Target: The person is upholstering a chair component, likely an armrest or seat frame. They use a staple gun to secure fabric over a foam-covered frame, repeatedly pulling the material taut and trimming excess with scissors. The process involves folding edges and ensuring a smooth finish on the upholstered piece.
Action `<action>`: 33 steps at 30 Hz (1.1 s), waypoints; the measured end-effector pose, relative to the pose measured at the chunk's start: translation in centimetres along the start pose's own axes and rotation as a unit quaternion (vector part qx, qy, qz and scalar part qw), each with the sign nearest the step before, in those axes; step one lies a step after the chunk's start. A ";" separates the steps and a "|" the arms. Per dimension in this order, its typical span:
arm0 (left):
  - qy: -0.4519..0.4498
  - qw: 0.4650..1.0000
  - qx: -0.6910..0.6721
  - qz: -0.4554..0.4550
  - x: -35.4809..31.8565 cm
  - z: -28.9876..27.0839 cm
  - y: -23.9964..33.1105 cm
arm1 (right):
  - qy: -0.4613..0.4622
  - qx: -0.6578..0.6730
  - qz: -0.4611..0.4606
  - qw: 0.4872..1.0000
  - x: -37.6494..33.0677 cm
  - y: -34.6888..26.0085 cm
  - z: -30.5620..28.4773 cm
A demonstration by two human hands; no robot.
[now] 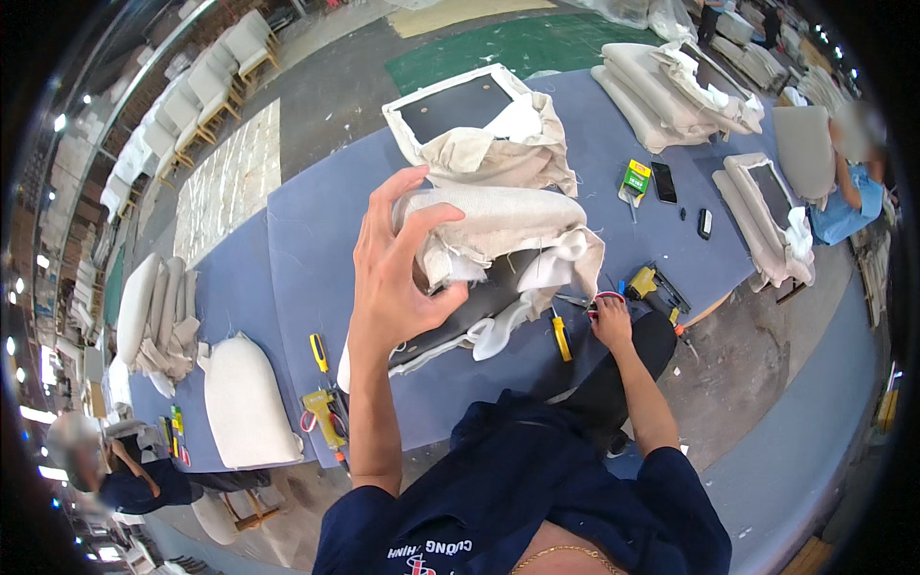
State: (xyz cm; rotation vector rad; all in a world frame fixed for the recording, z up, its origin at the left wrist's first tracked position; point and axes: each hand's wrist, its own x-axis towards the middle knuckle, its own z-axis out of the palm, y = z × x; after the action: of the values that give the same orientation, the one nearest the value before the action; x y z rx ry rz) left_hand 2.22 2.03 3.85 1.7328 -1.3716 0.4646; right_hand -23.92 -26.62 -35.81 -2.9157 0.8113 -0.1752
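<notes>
My left hand (393, 268) is raised at the left end of a beige upholstered chair cushion (508, 216), its fingers spread in a wide curve and holding nothing I can see. The cushion's fabric hangs loose, with white padding (494, 337) showing along the near edge of its dark underside. To the right of that edge, my right hand (611, 324) is closed on the red handles of a pair of scissors (576, 301). Their blades point left toward the cloth. A yellow-handled screwdriver (561, 335) lies just left of this hand.
Blue-grey cloth covers the table (316, 259). Staple guns (331, 422) (656, 286) lie on both sides. Farther off are another cushion (498, 125), stacked covers (671, 96), a small green box (634, 179) and a phone (663, 182). A person (848, 182) handles a cushion at right.
</notes>
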 end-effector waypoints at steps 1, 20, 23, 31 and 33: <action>0.007 1.000 -0.019 0.003 -0.1 0.1 -0.1 | 0.008 -0.013 0.011 1.000 0.2 -0.1 0.3; 0.086 0.995 -0.037 0.029 -2.9 -0.1 -3.4 | -0.037 0.791 0.045 0.610 -3.0 -12.7 -16.5; 0.092 0.995 -0.022 0.036 -3.1 -0.3 -2.8 | -0.027 0.815 -0.096 0.571 -1.0 -15.9 -18.9; 0.181 0.976 0.115 -0.041 -5.5 -0.1 0.7 | -0.301 0.618 -0.285 0.668 3.9 -19.3 -24.4; 0.189 0.979 0.063 -0.045 -6.0 -0.4 0.5 | -0.351 0.555 -0.324 0.681 5.0 -19.4 -25.7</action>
State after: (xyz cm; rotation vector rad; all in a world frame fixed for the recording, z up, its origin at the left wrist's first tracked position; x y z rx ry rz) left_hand -0.13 5.99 -0.12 1.6926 -1.0069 0.7988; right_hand -13.43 -14.59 -7.37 -1.6624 -0.4105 0.2990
